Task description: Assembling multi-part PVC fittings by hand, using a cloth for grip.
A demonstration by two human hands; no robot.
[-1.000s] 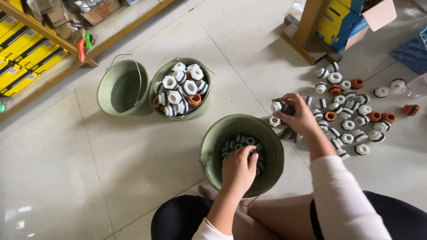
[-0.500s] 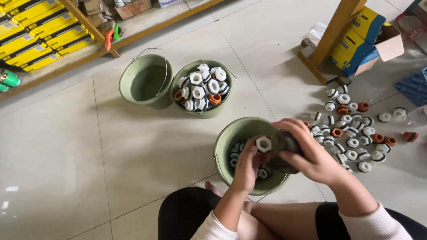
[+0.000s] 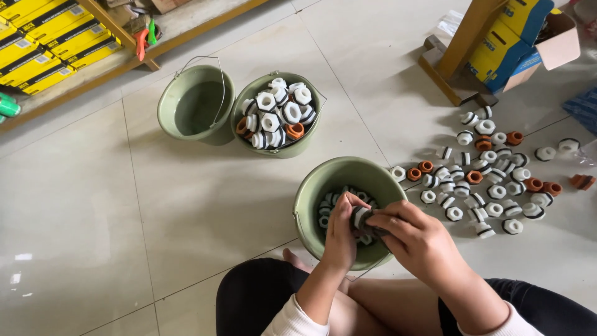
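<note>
I sit on a tiled floor with a green bucket (image 3: 323, 180) between my knees, partly filled with white hex fittings. My left hand (image 3: 341, 233) and my right hand (image 3: 415, 239) meet over the bucket's near side, both gripping one white fitting with a black ring (image 3: 360, 218). To the right a heap of loose white and orange fittings (image 3: 491, 180) lies on the floor.
Behind stand a second green bucket (image 3: 249, 99) heaped with white and orange fittings and a third green bucket (image 3: 177, 96) with a wire handle and nothing in it. A wooden shelf with yellow boxes (image 3: 56, 43) runs at top left. Blue-yellow cartons (image 3: 516, 43) sit at top right.
My right hand left the floor pile and came to the bucket with a fitting. My left hand rose out of the bucket to meet it. The camera view shifted left.
</note>
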